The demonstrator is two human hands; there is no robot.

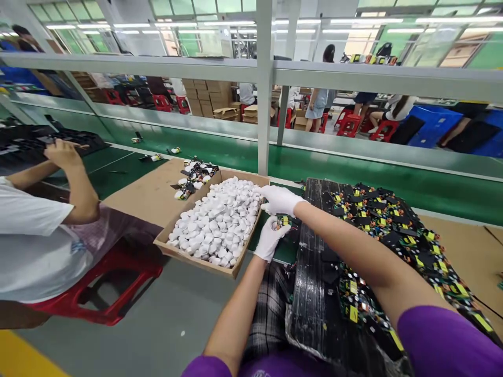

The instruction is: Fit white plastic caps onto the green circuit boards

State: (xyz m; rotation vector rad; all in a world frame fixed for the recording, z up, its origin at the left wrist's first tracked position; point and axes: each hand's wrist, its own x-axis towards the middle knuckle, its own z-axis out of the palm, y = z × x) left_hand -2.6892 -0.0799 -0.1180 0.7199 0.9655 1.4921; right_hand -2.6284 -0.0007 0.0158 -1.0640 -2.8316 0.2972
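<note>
My left hand (271, 240), in a white glove, is closed around a small circuit board (285, 221) with a yellow-topped part on it. Just above it, my gloved right hand (281, 200) reaches over the right rim of a shallow cardboard box (214, 268). Its fingers curl together at the edge of a heap of small white plastic-looking pieces (222, 217). Whether one of those pieces is between the fingertips is too small to make out.
Right of my hands, a black wrapped tray (310, 293) bears many circuit boards (404, 225). Boards with white pieces (192, 178) lie behind the box on brown cardboard (137, 193). At left, a co-worker (35, 230) sits on a red stool (113, 283). A grey post (264, 94) rises ahead.
</note>
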